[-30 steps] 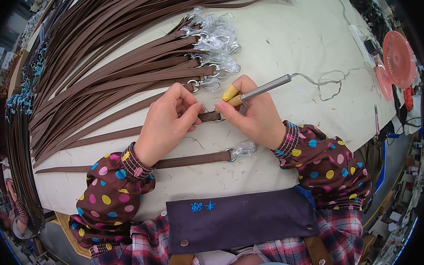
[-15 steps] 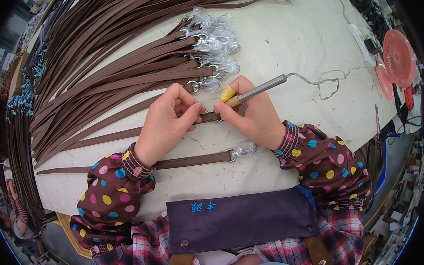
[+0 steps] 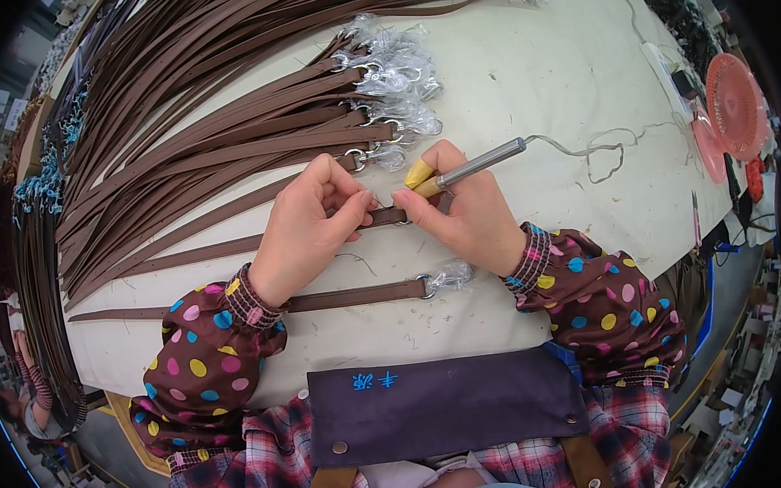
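A brown leather strap [image 3: 230,251] lies across the table, its end with a metal ring between my hands. My left hand [image 3: 313,220] is closed in a pinch just over that end, on what looks like a fine dark thread [image 3: 379,203]. In my right hand [image 3: 473,212] is a corded pen-shaped tool like a soldering iron [image 3: 486,161], with a grey metal barrel and yellowish grip. Its tip is hidden behind the fingers, close to the strap. One right finger wears a yellow cover [image 3: 418,173]. Nearer me lies another brown strap [image 3: 367,295], its ring end wrapped in clear plastic [image 3: 452,276].
Brown straps [image 3: 223,138] with plastic-wrapped hardware [image 3: 398,73] fan over the table's left and far side. The tool's grey cord [image 3: 595,151] runs right toward a white power strip [image 3: 662,71]. A pink plastic basket [image 3: 736,106] is at the right edge. Loose thread bits dot the pale tabletop [image 3: 542,83].
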Demonstrator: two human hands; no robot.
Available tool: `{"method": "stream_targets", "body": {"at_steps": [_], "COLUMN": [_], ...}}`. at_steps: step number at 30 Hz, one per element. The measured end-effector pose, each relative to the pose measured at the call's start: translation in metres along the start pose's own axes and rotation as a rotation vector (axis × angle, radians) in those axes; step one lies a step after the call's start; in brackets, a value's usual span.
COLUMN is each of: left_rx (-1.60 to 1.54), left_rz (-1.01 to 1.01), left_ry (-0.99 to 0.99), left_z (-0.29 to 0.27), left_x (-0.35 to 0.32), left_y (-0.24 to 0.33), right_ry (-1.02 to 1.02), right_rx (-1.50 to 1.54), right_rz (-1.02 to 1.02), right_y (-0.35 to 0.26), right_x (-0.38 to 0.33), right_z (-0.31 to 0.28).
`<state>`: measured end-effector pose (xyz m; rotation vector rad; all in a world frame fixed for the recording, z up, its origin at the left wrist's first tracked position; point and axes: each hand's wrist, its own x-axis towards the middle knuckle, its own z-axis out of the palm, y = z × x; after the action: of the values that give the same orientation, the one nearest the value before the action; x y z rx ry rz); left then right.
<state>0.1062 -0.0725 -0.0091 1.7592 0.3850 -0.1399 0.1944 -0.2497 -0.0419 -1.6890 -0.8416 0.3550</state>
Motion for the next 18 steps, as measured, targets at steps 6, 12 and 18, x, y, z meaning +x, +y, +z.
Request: {"method": "stream_targets", "body": {"at_steps": [6, 12, 18], "left_rx": [-0.006, 0.242, 0.736], "left_rz": [0.001, 0.09, 0.325], "left_ry": [-0.002, 0.039, 0.047], "left_z": [0.0, -0.005, 0.002], "left_x": [0.0, -0.002, -0.004], "left_y": [0.001, 0.001, 0.004], "right_ry": [0.008, -0.009, -0.056], "right_rx": [0.007, 0.086, -0.341], "right_rz": [0.007, -0.059, -0.373], "right_y": [0.0, -0.001, 0.013], "right_x": [0.0, 0.0, -0.003], "right_z": [0.0, -0.007, -0.025]}}
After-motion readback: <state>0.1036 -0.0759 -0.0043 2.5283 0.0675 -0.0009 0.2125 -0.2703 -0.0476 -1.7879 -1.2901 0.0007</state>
